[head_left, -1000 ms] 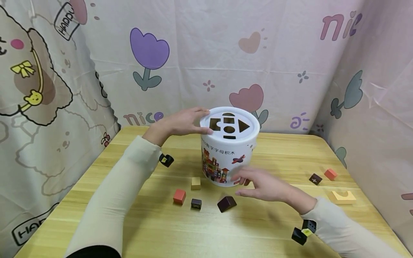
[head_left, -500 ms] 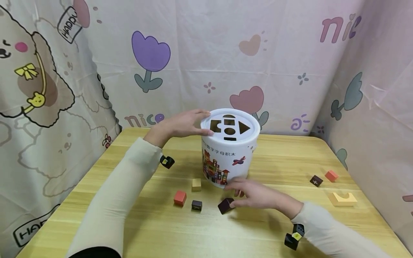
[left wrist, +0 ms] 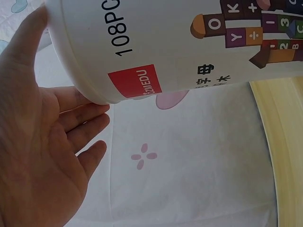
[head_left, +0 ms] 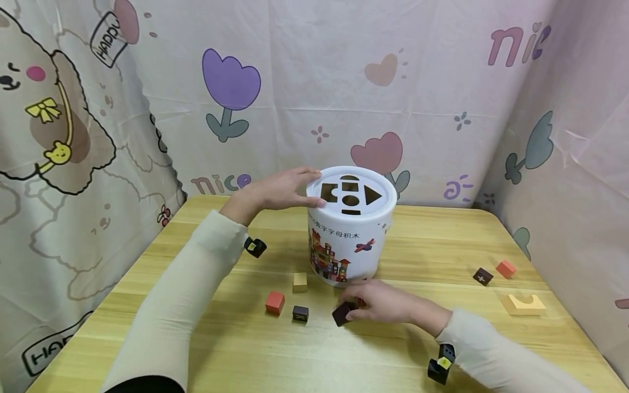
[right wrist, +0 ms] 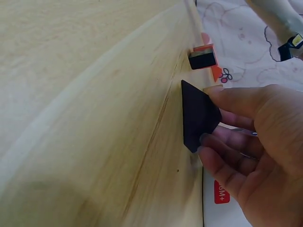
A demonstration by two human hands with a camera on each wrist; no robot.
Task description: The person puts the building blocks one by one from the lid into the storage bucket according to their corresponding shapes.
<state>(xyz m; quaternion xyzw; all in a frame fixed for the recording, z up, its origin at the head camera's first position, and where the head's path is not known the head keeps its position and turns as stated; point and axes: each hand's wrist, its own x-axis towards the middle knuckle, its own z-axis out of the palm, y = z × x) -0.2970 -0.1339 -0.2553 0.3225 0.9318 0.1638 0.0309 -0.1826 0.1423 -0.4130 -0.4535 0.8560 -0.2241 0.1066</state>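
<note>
In the head view a white bucket [head_left: 339, 232] with shape-cut holes in its lid [head_left: 362, 210] stands upright on the table. My left hand [head_left: 277, 191] rests against the lid's left edge, thumb on the rim and the other fingers lightly bent; the left wrist view shows the bucket's printed side [left wrist: 175, 42]. In front of the bucket my right hand [head_left: 383, 303] pinches a dark triangular block [head_left: 342, 314]. The right wrist view shows this block [right wrist: 199, 116] between thumb and fingertips, low at the tabletop; whether it touches the wood I cannot tell.
Left of the dark block lie a small black block [head_left: 300, 314], a red block [head_left: 275, 303] and a yellow block [head_left: 300, 283]. Farther right are a black block with a plus sign [head_left: 483, 276], a red block [head_left: 505, 268] and a yellow arch block [head_left: 523, 305]. Printed curtains [head_left: 295, 65] enclose the table.
My right hand has come down and left from beside the bucket to the dark triangular block and taken hold of it. The left hand stays at the lid.
</note>
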